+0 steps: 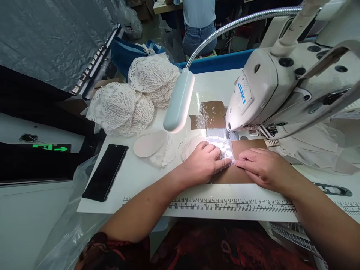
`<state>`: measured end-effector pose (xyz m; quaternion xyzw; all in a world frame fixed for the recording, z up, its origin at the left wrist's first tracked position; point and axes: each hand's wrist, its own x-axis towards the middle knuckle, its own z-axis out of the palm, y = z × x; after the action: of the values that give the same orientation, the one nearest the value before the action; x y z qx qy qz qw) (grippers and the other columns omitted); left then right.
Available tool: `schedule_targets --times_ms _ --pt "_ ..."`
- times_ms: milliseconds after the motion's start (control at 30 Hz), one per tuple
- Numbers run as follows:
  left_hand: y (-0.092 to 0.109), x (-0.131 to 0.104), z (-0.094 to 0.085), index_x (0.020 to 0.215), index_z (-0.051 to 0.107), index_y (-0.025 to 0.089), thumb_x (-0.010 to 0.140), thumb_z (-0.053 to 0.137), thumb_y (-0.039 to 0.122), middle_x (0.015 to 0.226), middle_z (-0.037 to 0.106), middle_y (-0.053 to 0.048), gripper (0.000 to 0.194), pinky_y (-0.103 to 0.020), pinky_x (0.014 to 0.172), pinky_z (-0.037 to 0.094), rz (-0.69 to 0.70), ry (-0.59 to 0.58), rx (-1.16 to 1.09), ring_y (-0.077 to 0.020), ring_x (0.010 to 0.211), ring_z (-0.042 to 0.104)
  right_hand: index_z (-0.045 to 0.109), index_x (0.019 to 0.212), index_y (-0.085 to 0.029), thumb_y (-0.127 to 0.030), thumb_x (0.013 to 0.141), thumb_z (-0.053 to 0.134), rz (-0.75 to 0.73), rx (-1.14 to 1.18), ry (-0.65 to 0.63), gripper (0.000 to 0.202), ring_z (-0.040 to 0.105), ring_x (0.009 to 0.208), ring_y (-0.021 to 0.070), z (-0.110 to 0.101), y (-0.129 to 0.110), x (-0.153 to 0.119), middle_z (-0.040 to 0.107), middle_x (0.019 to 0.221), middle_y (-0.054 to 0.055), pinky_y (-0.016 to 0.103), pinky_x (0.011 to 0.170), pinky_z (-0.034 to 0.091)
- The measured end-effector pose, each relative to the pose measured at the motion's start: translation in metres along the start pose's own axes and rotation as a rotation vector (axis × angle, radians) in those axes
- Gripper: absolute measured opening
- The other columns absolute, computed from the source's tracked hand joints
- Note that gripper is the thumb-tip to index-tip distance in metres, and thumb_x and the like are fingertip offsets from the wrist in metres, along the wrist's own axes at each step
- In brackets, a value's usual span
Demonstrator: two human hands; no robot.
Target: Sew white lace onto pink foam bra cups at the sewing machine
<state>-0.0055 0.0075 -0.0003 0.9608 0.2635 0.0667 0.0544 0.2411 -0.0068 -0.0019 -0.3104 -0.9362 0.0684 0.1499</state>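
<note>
Fingers of the right hand [261, 167] come together at the tip, seemingly pinching the near corner of a white lace piece [222, 147], while those of the left hand [204, 161] curl over it with the thumb laid along its edge; whether the left ones pinch or merely press cannot be told. That lace piece lies just in front of the sewing machine [247, 90], its far side reaching toward the needle area, over a brown sheet [249, 145] that spreads to the machine's near side. The step in hand looks like lining up the lace edge for stitching; whether the presser foot bears on it is hidden. The next move seems to call for both hands keeping that edge flat and guiding it evenly toward the needle, fingertips clear. Left of the machine, a lamp [180, 101] hangs close by, with a pale oval pad [150, 144] on the bench [135, 176] below it. Farther left of the machine sit heaped lace cups [114, 107] and, nearer the person, a phone [105, 172]. Sheer white fabric [312, 144] lies under the machine's arm, on its right, and a co-worker [199, 22] sits well beyond the machine.
</note>
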Motion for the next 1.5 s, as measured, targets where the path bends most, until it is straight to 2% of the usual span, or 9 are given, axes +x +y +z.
schedule_targets --times_ms 300,400,467,533,700,1100,1267,1433,1500 --pt "0.003 0.001 0.005 0.125 0.059 0.023 0.093 0.044 0.015 0.088 0.057 -0.006 0.036 -0.039 0.086 0.036 0.003 0.034 0.039 -0.0195 0.080 0.045 0.070 0.095 -0.019 -0.006 0.084 0.047 0.015 -0.004 -0.015 0.028 0.055 0.074 0.0179 0.000 0.000 -0.001 0.065 0.082 0.005 0.030 0.064 0.038" --pt "0.004 0.003 0.005 0.125 0.059 0.021 0.095 0.042 0.017 0.104 0.060 -0.011 0.035 -0.041 0.088 0.037 0.019 0.055 0.043 -0.0229 0.093 0.050 0.070 0.094 -0.019 -0.008 0.087 0.046 0.025 -0.001 -0.011 0.027 0.056 0.074 0.0182 0.000 0.000 0.000 0.065 0.081 0.005 0.030 0.064 0.038" --pt "0.004 0.003 0.004 0.125 0.059 0.018 0.096 0.041 0.017 0.120 0.058 -0.013 0.034 -0.041 0.090 0.037 0.056 0.062 0.039 -0.0253 0.105 0.049 0.070 0.093 -0.019 -0.010 0.089 0.045 0.029 0.001 -0.004 0.027 0.057 0.075 0.0184 0.000 -0.001 0.000 0.065 0.080 0.005 0.031 0.064 0.039" --pt "0.004 0.003 0.004 0.127 0.057 0.015 0.096 0.040 0.016 0.126 0.056 -0.014 0.035 -0.040 0.089 0.039 0.085 0.042 0.029 -0.0255 0.110 0.049 0.070 0.093 -0.018 -0.011 0.090 0.044 0.034 0.008 -0.004 0.027 0.057 0.075 0.0184 0.000 -0.001 0.000 0.065 0.079 0.006 0.031 0.065 0.039" --pt "0.005 0.003 0.003 0.133 0.052 0.016 0.095 0.041 0.017 0.123 0.056 -0.014 0.040 -0.036 0.084 0.041 0.061 -0.008 0.035 -0.0236 0.099 0.052 0.070 0.092 -0.018 -0.012 0.090 0.044 0.062 0.025 -0.025 0.026 0.057 0.075 0.0184 -0.001 -0.001 0.000 0.065 0.080 0.006 0.031 0.066 0.039" --pt "0.010 0.002 0.003 0.132 0.053 0.017 0.096 0.040 0.018 0.115 0.057 -0.013 0.038 -0.037 0.083 0.040 0.018 -0.015 0.051 -0.0235 0.096 0.052 0.071 0.093 -0.019 -0.013 0.091 0.044 0.084 0.021 -0.033 0.028 0.055 0.072 0.0178 -0.001 -0.001 -0.001 0.064 0.078 0.005 0.031 0.065 0.040" --pt "0.012 0.003 0.002 0.132 0.053 0.016 0.096 0.042 0.019 0.115 0.057 -0.014 0.038 -0.037 0.081 0.040 0.012 -0.022 0.062 -0.0239 0.096 0.051 0.070 0.092 -0.020 -0.011 0.086 0.047 0.096 0.038 -0.024 0.026 0.058 0.073 0.0181 -0.001 0.000 -0.002 0.066 0.080 0.005 0.031 0.066 0.043" --pt "0.013 0.004 0.004 0.134 0.052 0.016 0.095 0.042 0.017 0.115 0.057 -0.014 0.040 -0.037 0.079 0.040 0.005 -0.018 0.049 -0.0247 0.096 0.051 0.069 0.103 -0.017 -0.009 0.086 0.047 0.155 0.081 0.041 0.029 0.063 0.082 0.0183 -0.002 0.000 -0.003 0.071 0.094 0.006 0.030 0.070 0.047" --pt "0.012 0.003 0.004 0.134 0.052 0.016 0.095 0.042 0.016 0.116 0.058 -0.014 0.040 -0.037 0.079 0.040 0.003 -0.014 0.041 -0.0247 0.097 0.051 0.068 0.105 -0.017 -0.009 0.088 0.046 0.137 0.056 0.037 0.030 0.062 0.079 0.0181 -0.001 -0.001 -0.002 0.070 0.092 0.006 0.030 0.068 0.047"
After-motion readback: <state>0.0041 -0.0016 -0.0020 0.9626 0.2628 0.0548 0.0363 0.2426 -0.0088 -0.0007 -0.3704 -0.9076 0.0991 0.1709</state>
